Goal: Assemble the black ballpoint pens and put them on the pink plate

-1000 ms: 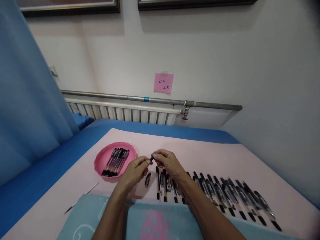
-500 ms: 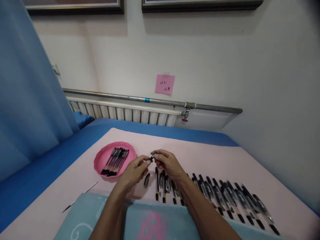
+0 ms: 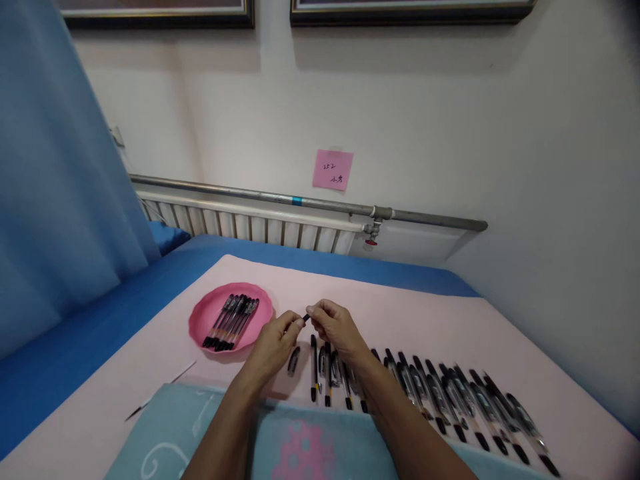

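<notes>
Between my two hands a short black stretch of a pen (image 3: 307,318) shows, the rest of it covered by fingers. My left hand (image 3: 273,343) pinches its lower end, and my right hand (image 3: 336,327) has thumb and fingers closed on the upper end. Just below them a black and clear pen cap (image 3: 293,361) lies on the pink sheet. Pen barrels (image 3: 314,367), caps and small parts lie in a row beneath and beyond my right forearm (image 3: 395,407). Several capped pens (image 3: 233,323) rest side by side in a pink dish (image 3: 197,323) on the left.
A thin pen refill (image 3: 145,403) lies at the left near a teal patterned cloth (image 3: 170,427). More pen parts (image 3: 465,393) spread to the right. Behind the blue-edged surface stand a radiator (image 3: 260,230) and a metal pipe (image 3: 330,205). A blue curtain (image 3: 65,173) hangs left.
The silver tip seen at my right fingertips is now hidden, and the black part shows between the hands. The right fingers have shifted slightly on the pen. The view has moved a little.
</notes>
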### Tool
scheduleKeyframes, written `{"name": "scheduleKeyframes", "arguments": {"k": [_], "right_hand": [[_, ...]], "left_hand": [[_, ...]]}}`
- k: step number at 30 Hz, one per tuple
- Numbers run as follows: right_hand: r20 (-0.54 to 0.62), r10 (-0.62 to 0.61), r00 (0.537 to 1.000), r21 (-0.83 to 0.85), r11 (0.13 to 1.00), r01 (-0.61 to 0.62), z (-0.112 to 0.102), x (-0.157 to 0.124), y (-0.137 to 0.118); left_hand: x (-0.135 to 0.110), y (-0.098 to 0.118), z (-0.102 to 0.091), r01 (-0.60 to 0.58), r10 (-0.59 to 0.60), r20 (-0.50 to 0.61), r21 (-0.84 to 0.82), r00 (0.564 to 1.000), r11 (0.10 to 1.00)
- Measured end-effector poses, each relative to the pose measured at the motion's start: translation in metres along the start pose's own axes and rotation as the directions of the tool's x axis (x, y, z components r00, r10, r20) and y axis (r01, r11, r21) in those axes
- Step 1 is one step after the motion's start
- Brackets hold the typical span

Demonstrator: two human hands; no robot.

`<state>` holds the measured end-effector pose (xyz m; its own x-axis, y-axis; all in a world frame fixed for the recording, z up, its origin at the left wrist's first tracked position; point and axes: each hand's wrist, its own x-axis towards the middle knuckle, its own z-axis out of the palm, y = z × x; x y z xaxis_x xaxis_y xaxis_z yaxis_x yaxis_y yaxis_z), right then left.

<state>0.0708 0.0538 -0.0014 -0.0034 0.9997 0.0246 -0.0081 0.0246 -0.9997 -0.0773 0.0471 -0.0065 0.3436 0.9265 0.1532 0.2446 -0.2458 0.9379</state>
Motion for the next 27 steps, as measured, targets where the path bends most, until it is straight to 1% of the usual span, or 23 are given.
{"name": "scheduleKeyframes", "arguments": {"k": [3, 5, 7, 10, 12, 14, 17, 19, 22, 27], "right_hand": [[0.085, 0.007, 0.996, 0.127, 0.992, -0.018, 0.0005, -0.0002, 0.0009], [0.105, 0.013, 0.994, 0.149, 0.988, -0.029, -0.0004, 0.0004, 0.0024], [0.072, 0.027, 0.997, 0.110, 0.993, -0.035, -0.0015, 0.0013, 0.0040], [0.001, 0.029, 1.000, 0.003, 1.000, -0.029, -0.0013, 0.0018, 0.0051], [-0.010, 0.016, 1.000, -0.019, 1.000, -0.016, 0.0002, 0.0011, 0.0046], [0.029, 0.016, 0.999, 0.044, 0.999, -0.017, 0.0016, 0.0002, 0.0035], [0.090, 0.014, 0.996, 0.143, 0.989, -0.027, 0.0017, -0.0004, 0.0030], [0.080, 0.014, 0.997, 0.114, 0.993, -0.023, 0.0006, 0.0000, 0.0038], [0.024, 0.021, 0.999, 0.032, 0.999, -0.022, -0.0005, 0.0014, 0.0064], [-0.041, -0.007, 0.999, -0.055, 0.999, 0.004, 0.0014, 0.0036, 0.0096]], "left_hand": [[0.0001, -0.0007, 0.0004, 0.020, -0.020, -0.037, -0.014, 0.999, 1.000], [0.0003, -0.0011, 0.0012, 0.014, -0.015, -0.043, -0.031, 0.999, 0.999], [0.0003, -0.0012, 0.0019, 0.001, -0.002, -0.043, -0.022, 0.999, 1.000], [0.0004, -0.0008, 0.0023, -0.007, 0.007, -0.016, 0.022, 1.000, 1.000], [0.0002, -0.0005, 0.0020, -0.028, 0.029, -0.007, 0.038, 1.000, 0.999], [0.0000, -0.0007, 0.0013, -0.045, 0.045, -0.014, 0.041, 0.999, 0.998], [-0.0001, -0.0023, 0.0007, -0.027, 0.028, -0.010, 0.052, 1.000, 0.998], [0.0003, -0.0034, 0.0010, -0.012, 0.013, -0.007, 0.060, 1.000, 0.998], [0.0009, -0.0041, 0.0025, -0.001, 0.002, -0.015, 0.084, 1.000, 0.996], [0.0006, -0.0037, 0.0049, -0.035, 0.036, -0.005, 0.151, 0.999, 0.988]]}}
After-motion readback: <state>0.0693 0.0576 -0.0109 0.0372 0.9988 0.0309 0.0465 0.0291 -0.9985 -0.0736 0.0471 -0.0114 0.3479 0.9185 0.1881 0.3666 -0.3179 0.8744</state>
